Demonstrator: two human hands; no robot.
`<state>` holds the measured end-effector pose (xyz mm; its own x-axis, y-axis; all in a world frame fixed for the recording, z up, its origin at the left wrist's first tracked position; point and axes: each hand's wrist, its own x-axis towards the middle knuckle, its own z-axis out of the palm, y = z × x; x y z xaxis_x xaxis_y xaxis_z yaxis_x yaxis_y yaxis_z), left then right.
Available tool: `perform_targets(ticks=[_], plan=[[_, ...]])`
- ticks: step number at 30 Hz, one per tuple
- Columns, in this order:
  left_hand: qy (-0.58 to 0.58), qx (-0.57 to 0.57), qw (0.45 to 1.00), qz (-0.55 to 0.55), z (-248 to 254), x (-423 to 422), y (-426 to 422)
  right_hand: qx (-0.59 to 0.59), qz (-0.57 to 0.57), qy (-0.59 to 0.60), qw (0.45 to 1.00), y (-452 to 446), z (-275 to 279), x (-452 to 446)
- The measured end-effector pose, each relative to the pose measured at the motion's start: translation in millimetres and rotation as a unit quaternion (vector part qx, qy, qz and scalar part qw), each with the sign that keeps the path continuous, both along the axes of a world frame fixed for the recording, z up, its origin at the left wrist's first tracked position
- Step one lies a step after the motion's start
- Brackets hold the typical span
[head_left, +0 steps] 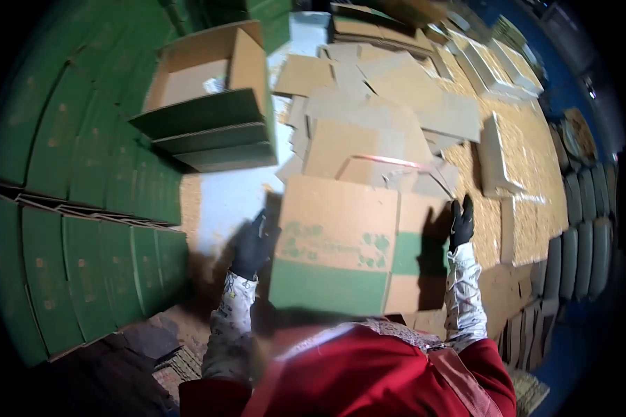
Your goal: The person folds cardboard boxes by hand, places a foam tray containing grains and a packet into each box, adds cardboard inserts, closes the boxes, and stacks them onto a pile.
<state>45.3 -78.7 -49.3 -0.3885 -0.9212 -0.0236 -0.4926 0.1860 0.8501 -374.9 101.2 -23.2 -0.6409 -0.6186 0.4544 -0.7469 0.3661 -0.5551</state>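
A tan cardboard carton (337, 219) with green print and a green band lies in front of me, seemingly folded flat. My left hand (250, 247), in a black glove, is just off its left edge with the fingers stretched forward. On the other side, my right hand (460, 224), also gloved in black, is beyond the carton's right edge, fingers up and thumb apart. Neither hand visibly grips anything. Beyond the carton's far edge lies a thin red strap (389, 162) on loose cardboard sheets (358, 135).
An open carton (212, 149) with raised flaps stands at the far left of the table. Stacked green cartons (83, 271) line the left side. White trays (494, 156) sit among yellowish loose bits at right. Grey rolled or bagged items (577, 257) stand beyond.
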Motion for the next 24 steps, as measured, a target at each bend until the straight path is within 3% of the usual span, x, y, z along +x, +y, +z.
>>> perform_targets(ticks=[1, 2, 3, 4, 5, 6, 8, 9, 10, 11, 12, 13, 15, 17, 18, 19, 20, 21, 23, 24], plan=[[-0.072, 0.037, 0.996, -0.036, 15, -17, 30, 0.120, -0.113, 0.348, 0.923, 43, -42, -5], [-0.143, 0.018, 0.988, -0.054, 51, -38, 49, 0.144, -0.064, 0.115, 0.981, 64, -38, -6], [-0.168, 0.033, 0.985, -0.013, 49, -47, 55, 0.154, -0.073, -0.109, 0.979, 86, -34, -6], [-0.077, 0.019, 0.997, 0.002, 28, -43, 52, 0.157, -0.013, 0.036, 0.987, 102, -62, -23], [-0.059, 0.038, 0.997, 0.024, 45, -47, 54, 0.150, 0.027, 0.193, 0.969, 117, -88, -38], [-0.045, 0.056, 0.996, 0.046, 70, -48, 57, 0.112, 0.065, 0.225, 0.966, 104, -47, -18], [-0.010, 0.030, 0.997, 0.068, 101, -48, 65, 0.106, 0.102, -0.099, 0.984, 117, 7, -15], [0.028, 0.009, 0.996, 0.082, 113, -45, 68, -0.039, 0.130, -0.059, 0.989, 128, 8, -26], [0.097, -0.002, 0.992, 0.085, 122, -40, 68, -0.026, 0.047, -0.235, 0.971, 132, 69, -1], [0.129, -0.053, 0.984, 0.113, 139, -42, 71, -0.156, 0.046, -0.210, 0.964, 137, 84, 8], [0.160, -0.105, 0.971, 0.140, 157, -48, 74, -0.240, 0.189, -0.371, 0.877, 136, 104, 12], [0.096, -0.263, 0.937, 0.210, 172, -66, 83, -0.295, 0.287, -0.532, 0.740, 135, 124, 17], [-0.172, -0.400, 0.879, 0.195, 178, -89, 113, -0.104, 0.522, -0.717, 0.450, 112, 165, 25], [-0.366, -0.371, 0.845, 0.116, 185, -99, 139, 0.044, 0.617, -0.518, 0.591, 81, 201, 76], [-0.249, -0.456, 0.854, -0.016, 206, -108, 150, 0.048, 0.642, -0.444, 0.624, 73, 218, 95], [-0.125, -0.525, 0.829, -0.147, 227, -115, 158, 0.048, 0.660, -0.368, 0.653, 64, 236, 114], [0.001, -0.575, 0.770, -0.275, 240, -116, 160, 0.140, 0.638, -0.405, 0.640, 59, 245, 121], [-0.004, -0.584, 0.763, -0.276, 242, -113, 159, 0.166, 0.601, -0.415, 0.663, 53, 238, 116], [0.100, -0.498, 0.823, -0.253, 242, -108, 158, 0.214, 0.523, -0.438, 0.700, 40, 223, 104], [0.103, -0.501, 0.819, -0.261, 247, -102, 158, 0.248, 0.439, -0.427, 0.751, 37, 246, 106]])
